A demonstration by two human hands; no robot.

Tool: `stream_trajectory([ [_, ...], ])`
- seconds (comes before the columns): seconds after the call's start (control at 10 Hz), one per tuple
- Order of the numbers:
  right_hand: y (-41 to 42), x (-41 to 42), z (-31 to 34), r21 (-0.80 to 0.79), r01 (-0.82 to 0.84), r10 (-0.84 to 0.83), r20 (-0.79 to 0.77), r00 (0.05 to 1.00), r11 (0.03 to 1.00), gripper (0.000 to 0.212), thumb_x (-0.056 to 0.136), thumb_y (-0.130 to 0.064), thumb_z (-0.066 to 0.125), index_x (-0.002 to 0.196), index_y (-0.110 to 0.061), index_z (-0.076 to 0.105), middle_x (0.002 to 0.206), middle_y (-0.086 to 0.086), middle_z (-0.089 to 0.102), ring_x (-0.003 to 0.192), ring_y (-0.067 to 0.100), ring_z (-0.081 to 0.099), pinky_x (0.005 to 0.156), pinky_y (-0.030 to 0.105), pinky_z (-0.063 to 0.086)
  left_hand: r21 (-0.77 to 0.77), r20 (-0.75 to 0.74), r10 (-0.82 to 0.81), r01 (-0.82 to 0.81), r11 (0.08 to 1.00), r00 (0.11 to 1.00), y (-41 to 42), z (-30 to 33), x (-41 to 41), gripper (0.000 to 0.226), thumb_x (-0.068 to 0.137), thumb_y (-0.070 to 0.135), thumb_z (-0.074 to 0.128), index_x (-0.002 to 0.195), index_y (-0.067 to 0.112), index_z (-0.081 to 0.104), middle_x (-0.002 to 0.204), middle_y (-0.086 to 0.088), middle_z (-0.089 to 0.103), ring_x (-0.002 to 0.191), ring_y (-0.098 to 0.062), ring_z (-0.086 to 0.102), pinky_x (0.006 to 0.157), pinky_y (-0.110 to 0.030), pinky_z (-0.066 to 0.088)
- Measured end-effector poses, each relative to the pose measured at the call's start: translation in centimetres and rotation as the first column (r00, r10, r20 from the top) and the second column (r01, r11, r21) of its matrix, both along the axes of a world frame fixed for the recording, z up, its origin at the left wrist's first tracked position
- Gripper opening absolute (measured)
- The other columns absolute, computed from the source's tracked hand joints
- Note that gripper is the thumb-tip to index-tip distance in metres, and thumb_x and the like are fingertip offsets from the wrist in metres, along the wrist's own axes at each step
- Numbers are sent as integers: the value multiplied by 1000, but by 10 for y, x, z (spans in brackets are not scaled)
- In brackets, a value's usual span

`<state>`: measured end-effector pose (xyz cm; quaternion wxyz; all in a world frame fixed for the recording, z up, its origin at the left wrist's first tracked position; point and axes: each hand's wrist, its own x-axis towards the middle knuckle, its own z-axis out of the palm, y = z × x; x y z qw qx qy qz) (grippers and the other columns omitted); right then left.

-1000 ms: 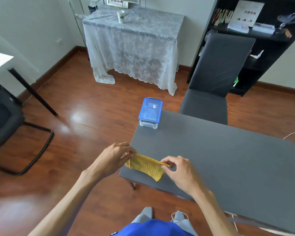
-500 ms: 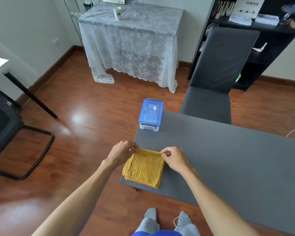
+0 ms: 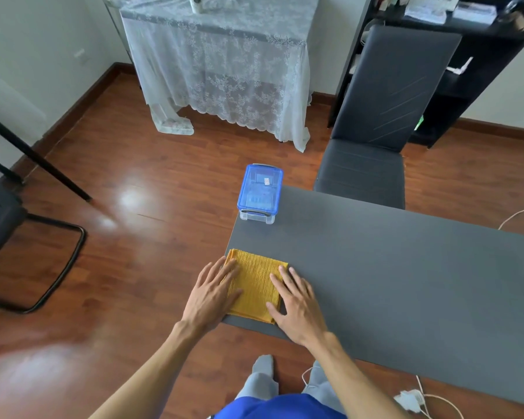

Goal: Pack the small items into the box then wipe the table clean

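Note:
A folded yellow cloth [image 3: 256, 285] lies flat at the near left corner of the dark grey table [image 3: 390, 267]. My left hand [image 3: 214, 293] rests flat on the cloth's left edge, fingers spread. On the cloth's right edge my right hand [image 3: 297, 303] presses flat, fingers apart. A clear plastic box with a blue lid [image 3: 260, 192], lid closed, stands at the table's far left corner, apart from the cloth. Small items show faintly through the lid.
A dark chair [image 3: 375, 122] stands behind the table's far edge. A lace-covered side table [image 3: 224, 55] is further back, a black shelf unit [image 3: 466, 40] at the right. White cable and plug [image 3: 412, 397] lie on the wood floor near my feet. A black chair frame [image 3: 43, 252] sits left.
The cloth was held up by its corners between both hands, then laid down folded on the table corner. Both hands let go of the corners and now lie flat on it.

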<state>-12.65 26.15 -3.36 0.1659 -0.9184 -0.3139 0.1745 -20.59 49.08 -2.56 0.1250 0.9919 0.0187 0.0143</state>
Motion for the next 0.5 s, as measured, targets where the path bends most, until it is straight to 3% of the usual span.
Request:
stream_trajectory([
  [0.1,2,-7,-3,-24,-15,15,8,1000,1000,71,100,-58,38,161,-32,14,170,-8,-2,157,17,-7,124,37,-3,10,-48,31,-31,999,998,-3,1,-14,60,101,50,30,145,13,46,155,-2,40,147,-24,30,119,-40,17],
  [0.2,3,-7,1,-15,-27,27,-24,999,1000,69,100,-57,38,161,-33,15,170,-9,-1,157,17,-7,126,39,0,21,-64,48,-46,999,997,-4,6,-18,60,100,49,30,143,11,48,153,-4,44,145,-26,33,117,-41,18],
  [0.3,-4,-3,7,76,20,-16,-62,998,997,65,102,-52,40,160,-32,19,170,-9,9,157,13,1,126,32,5,2,-67,78,-78,997,995,-11,10,-13,60,100,49,30,144,13,48,153,-5,44,146,-24,33,119,-40,19],
  [0.5,-49,9,26,293,374,-348,-139,927,880,50,104,-37,48,152,-28,41,160,-4,40,150,11,30,123,27,24,-156,-57,24,-32,987,998,-64,22,28,64,100,53,28,145,10,45,149,-5,49,142,-21,41,115,-35,34],
])
